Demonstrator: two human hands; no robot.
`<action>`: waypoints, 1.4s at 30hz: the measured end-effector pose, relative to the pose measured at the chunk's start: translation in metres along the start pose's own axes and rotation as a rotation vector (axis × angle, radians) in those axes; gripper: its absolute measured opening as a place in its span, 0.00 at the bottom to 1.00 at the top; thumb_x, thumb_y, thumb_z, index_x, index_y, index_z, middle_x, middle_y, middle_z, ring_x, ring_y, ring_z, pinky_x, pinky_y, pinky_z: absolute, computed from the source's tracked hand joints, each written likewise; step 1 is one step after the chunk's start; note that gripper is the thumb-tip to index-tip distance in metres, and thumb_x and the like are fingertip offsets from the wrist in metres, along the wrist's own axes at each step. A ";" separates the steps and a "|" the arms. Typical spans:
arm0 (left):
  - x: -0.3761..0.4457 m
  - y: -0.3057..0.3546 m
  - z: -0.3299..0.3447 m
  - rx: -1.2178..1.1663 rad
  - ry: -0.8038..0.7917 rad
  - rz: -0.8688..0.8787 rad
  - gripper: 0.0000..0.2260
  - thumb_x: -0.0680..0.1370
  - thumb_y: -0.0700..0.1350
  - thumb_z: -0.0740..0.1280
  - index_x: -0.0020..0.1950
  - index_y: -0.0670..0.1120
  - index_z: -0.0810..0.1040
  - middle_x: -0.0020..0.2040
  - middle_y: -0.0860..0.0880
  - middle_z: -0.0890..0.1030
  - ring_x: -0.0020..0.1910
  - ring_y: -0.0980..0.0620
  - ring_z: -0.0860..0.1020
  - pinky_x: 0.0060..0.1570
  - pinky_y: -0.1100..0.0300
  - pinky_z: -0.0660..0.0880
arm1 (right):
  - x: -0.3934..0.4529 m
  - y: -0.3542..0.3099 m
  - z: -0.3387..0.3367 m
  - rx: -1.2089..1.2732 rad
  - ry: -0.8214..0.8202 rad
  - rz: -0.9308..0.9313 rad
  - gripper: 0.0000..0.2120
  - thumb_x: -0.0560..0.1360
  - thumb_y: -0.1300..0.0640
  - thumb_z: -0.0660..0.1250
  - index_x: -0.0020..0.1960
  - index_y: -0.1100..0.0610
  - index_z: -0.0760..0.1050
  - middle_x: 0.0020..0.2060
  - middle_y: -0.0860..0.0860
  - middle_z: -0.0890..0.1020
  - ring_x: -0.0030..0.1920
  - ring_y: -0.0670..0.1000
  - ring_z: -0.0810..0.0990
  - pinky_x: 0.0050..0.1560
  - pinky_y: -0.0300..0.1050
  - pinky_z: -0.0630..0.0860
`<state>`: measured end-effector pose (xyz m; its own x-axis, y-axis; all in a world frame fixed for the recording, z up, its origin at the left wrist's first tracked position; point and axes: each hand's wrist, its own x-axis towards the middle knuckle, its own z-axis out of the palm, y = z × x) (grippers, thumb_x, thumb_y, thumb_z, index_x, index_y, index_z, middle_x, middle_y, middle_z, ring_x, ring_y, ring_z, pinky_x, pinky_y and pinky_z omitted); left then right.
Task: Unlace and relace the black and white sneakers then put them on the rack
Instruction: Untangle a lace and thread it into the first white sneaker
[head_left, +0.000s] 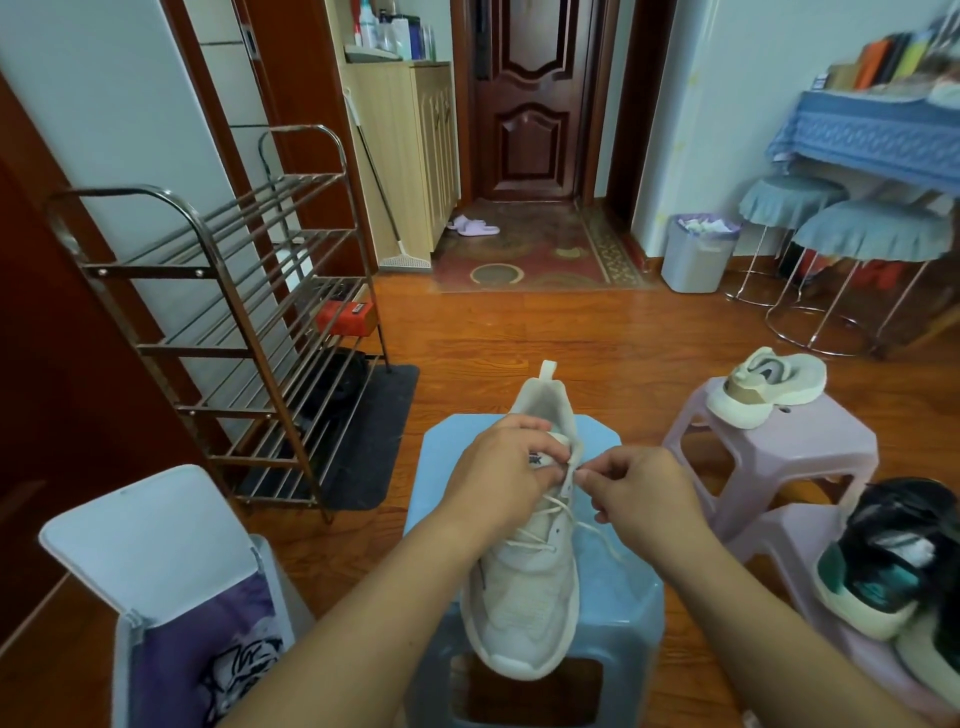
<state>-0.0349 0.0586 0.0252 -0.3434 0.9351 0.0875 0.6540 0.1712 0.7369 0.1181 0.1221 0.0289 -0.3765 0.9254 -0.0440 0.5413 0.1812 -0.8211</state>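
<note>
Sneaker: your white sneaker (524, 566) lies on the blue stool (631, 618), toe toward you, heel away.
Left hand: your left hand (501, 475) curls over the tongue, gripping it.
Right hand: your right hand (641, 488) pinches the lace (605, 540) at the right top eyelet.
Rack: the rack (249, 291) stands well apart, to your left.

Both forearms outstretched, left hand (501, 467) and right hand (641, 486) close together, fingers curled, pinching.

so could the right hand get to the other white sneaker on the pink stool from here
Probably yes: the other white sneaker sits uncovered on the pink stool, but the right hand first must release the lace.
</note>
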 end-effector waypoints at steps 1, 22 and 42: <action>0.000 0.000 0.000 0.006 0.000 0.003 0.07 0.77 0.47 0.74 0.53 0.56 0.87 0.66 0.62 0.75 0.57 0.62 0.74 0.58 0.63 0.71 | 0.000 0.000 0.000 0.000 -0.002 -0.002 0.08 0.75 0.56 0.74 0.37 0.52 0.82 0.30 0.48 0.83 0.27 0.44 0.82 0.26 0.34 0.71; -0.009 0.007 -0.035 -0.510 0.286 -0.171 0.06 0.80 0.40 0.68 0.45 0.48 0.81 0.64 0.58 0.80 0.47 0.60 0.77 0.45 0.59 0.73 | 0.014 0.008 -0.013 -0.342 -0.192 -0.442 0.10 0.77 0.44 0.69 0.57 0.40 0.75 0.47 0.39 0.77 0.47 0.39 0.76 0.47 0.36 0.73; -0.029 -0.011 -0.096 -0.718 0.355 -0.338 0.08 0.81 0.42 0.68 0.60 0.51 0.77 0.46 0.48 0.87 0.26 0.56 0.70 0.27 0.61 0.64 | 0.010 -0.025 -0.006 -0.185 0.013 -0.482 0.16 0.81 0.46 0.61 0.67 0.46 0.76 0.56 0.41 0.74 0.59 0.43 0.73 0.57 0.40 0.68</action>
<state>-0.0964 0.0001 0.0788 -0.7107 0.6968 -0.0970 -0.0637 0.0736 0.9953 0.1050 0.1285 0.0524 -0.6071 0.7262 0.3226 0.4334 0.6429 -0.6316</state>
